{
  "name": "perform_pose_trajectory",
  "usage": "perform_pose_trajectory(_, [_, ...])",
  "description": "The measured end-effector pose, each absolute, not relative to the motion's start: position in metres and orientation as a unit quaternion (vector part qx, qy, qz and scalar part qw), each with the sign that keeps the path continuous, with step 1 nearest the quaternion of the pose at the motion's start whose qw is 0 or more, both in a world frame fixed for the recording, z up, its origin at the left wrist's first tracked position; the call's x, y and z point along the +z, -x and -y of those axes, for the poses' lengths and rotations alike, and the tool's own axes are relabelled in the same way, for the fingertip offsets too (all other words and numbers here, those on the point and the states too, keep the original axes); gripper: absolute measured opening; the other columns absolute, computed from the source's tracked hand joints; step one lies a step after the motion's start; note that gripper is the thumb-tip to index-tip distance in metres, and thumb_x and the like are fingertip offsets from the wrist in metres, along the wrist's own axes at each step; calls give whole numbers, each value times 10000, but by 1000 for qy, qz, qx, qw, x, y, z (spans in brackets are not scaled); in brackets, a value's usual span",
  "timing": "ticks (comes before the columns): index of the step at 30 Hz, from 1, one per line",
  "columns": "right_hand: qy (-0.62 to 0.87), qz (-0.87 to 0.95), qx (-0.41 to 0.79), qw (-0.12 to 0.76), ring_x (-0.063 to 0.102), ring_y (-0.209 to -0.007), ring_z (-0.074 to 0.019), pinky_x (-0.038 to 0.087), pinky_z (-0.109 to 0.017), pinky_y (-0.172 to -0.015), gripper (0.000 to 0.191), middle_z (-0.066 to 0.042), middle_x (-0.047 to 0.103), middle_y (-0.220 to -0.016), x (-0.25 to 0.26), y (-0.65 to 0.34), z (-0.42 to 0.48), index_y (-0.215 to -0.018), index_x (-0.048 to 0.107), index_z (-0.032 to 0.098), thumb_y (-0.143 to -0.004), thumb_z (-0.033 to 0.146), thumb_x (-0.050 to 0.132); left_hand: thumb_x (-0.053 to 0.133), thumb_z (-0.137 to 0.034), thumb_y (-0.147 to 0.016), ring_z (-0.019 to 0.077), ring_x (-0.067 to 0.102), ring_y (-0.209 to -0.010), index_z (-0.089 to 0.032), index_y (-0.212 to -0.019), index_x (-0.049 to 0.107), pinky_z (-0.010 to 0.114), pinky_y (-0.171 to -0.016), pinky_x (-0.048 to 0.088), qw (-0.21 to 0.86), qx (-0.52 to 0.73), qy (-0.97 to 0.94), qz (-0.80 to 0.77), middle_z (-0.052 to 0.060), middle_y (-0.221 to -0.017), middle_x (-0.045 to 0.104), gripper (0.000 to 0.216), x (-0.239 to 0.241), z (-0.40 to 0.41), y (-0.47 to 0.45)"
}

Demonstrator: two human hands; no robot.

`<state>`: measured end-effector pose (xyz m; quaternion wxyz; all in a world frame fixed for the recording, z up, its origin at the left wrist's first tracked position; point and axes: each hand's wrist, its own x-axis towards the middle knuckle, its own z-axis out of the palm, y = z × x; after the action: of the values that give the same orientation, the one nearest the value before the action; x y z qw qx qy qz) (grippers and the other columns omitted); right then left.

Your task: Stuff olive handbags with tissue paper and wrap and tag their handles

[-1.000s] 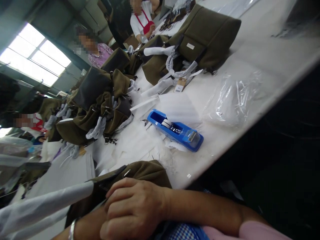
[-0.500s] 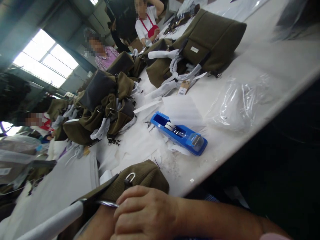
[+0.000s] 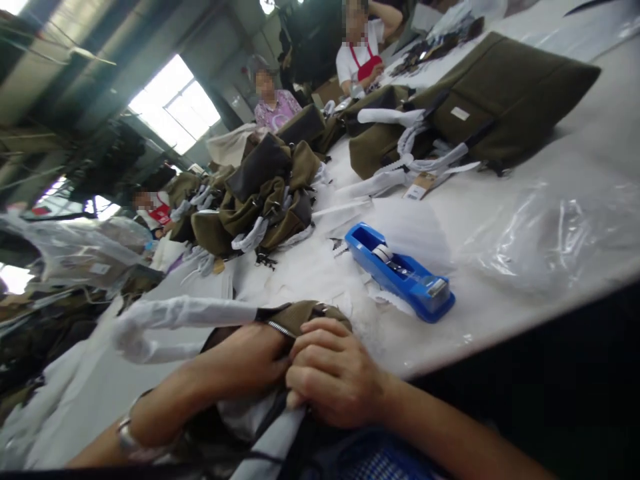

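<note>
An olive-green bag [image 3: 300, 315] lies at the near edge of the white table [image 3: 500, 220], its handle wrapped in white paper [image 3: 185, 313]. My right hand [image 3: 333, 373] is curled shut on the bag's edge beside a metal zipper [image 3: 277, 328]. My left hand [image 3: 245, 360] presses against the same bag from the left, its fingers tucked under the fabric and hidden. A bracelet [image 3: 125, 437] sits on my left wrist.
A blue tape dispenser [image 3: 400, 273] lies just beyond the bag. Clear plastic bags [image 3: 540, 227] lie to the right. Several more olive bags [image 3: 265, 193] with wrapped handles are piled further back, a large one [image 3: 490, 100] at the far right. Other people work across the table [image 3: 273, 100].
The camera swung, showing more table. My left hand has come into view on the bag, and the wrapped handle now juts left instead of lying across the lower left.
</note>
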<state>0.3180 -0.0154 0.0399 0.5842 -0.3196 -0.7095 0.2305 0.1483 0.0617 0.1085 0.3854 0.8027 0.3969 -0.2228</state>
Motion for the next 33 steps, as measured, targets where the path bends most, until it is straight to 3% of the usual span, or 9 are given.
perform_pose_trajectory(3, [341, 704, 257, 568, 666, -884, -139, 464, -345, -1023, 208, -18, 694, -784, 44, -329, 19, -870, 634, 149, -1022, 237, 523, 545, -443, -961, 264, 714, -979, -237, -1145, 729, 349, -891, 543, 314, -248, -789, -467, 65, -1111, 759, 332, 145, -50, -117])
perform_pose_trajectory(7, [337, 701, 276, 564, 672, -880, -149, 462, -369, -1022, 196, -23, 695, -789, 45, -324, 23, -890, 650, 154, -1018, 221, 517, 652, -509, -894, 340, 565, -1307, -277, -1408, 587, 436, -1065, 486, 339, -235, -781, -468, 111, -1477, 562, 567, 164, -20, -86])
perform_pose_trajectory(10, [320, 701, 289, 568, 670, -875, -155, 456, -385, -1011, 212, -29, 693, -789, 45, -314, 27, -912, 649, 148, -1031, 227, 493, 663, -398, -911, 290, 592, -1270, -238, -1383, 604, 392, -1085, 474, 406, -152, -794, -426, 110, -1385, 634, 502, 135, -2, -89])
perform_pose_trajectory(13, [292, 702, 303, 575, 671, -879, -161, 459, -396, -992, 231, -34, 689, -788, 45, -303, 32, -919, 645, 144, -1042, 239, 473, 655, -243, -893, 266, 700, -1025, -158, -1029, 751, 348, -953, 540, 437, -87, -812, -377, 108, -1059, 762, 186, 90, 6, -114])
perform_pose_trajectory(15, [289, 700, 304, 578, 668, -870, -166, 461, -401, -978, 221, -32, 686, -785, 44, -298, 36, -917, 637, 150, -1039, 236, 475, 607, -170, -893, 258, 719, -873, -122, -883, 740, 322, -808, 569, 427, -81, -811, -392, 114, -920, 770, 142, 65, 4, -133])
perform_pose_trajectory(21, [342, 721, 294, 526, 669, -920, -196, 443, -439, -998, 128, -29, 702, -832, 43, -302, 36, -965, 630, 183, -995, 161, 507, 563, -95, -891, 229, 707, -913, -119, -885, 743, 304, -882, 531, 427, -13, -817, -387, 92, -957, 771, 182, 59, -25, -144])
perform_pose_trajectory(26, [336, 760, 292, 473, 684, -865, -186, 490, -376, -910, 116, -37, 717, -837, 58, -316, 23, -944, 644, 179, -978, 163, 534, 512, -320, -1000, 228, 673, -1084, -159, -1130, 706, 331, -989, 496, 394, 56, -782, -479, 111, -1143, 735, 284, 99, -32, -95])
perform_pose_trajectory(29, [356, 798, 287, 392, 711, -849, -177, 535, -313, -827, 176, -63, 756, -938, 74, -318, 11, -1039, 670, 171, -977, 134, 510, 704, -468, -874, 305, 593, -1271, -196, -1396, 543, 414, -1060, 466, 400, -31, -750, -526, 150, -1389, 625, 611, 111, -15, -71])
perform_pose_trajectory(33, [367, 887, 254, 122, 736, -740, -197, 553, -269, -616, 398, -74, 753, -1137, 94, -304, -11, -1186, 683, 211, -851, 32, 564, 889, -441, -653, 366, 502, -1366, -252, -1498, 415, 483, -1110, 422, 394, -73, -753, -522, 154, -1465, 557, 988, 107, 6, -61])
